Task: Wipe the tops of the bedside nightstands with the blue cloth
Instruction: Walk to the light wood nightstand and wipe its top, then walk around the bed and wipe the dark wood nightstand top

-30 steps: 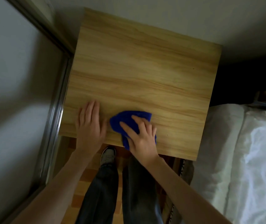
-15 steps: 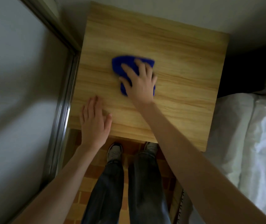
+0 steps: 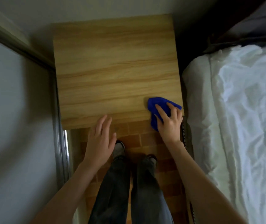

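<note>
A light wooden nightstand [image 3: 116, 70] fills the middle of the head view, its top bare. The blue cloth [image 3: 157, 105] lies crumpled at the top's front right corner, hanging partly over the front edge. My right hand [image 3: 168, 122] presses down on the cloth with fingers spread over it. My left hand [image 3: 100, 139] is flat and open, fingertips just over the front edge near the middle, the palm off the top above the floor.
A bed with a white sheet [image 3: 235, 120] runs along the right, close to the nightstand. A mirrored sliding door with a metal frame [image 3: 58, 130] stands on the left. My legs and shoes [image 3: 119, 148] are on the brown tiled floor in front.
My right hand has swept the cloth from the back middle of the top to its front right corner. My left hand has slid back off the front edge.
</note>
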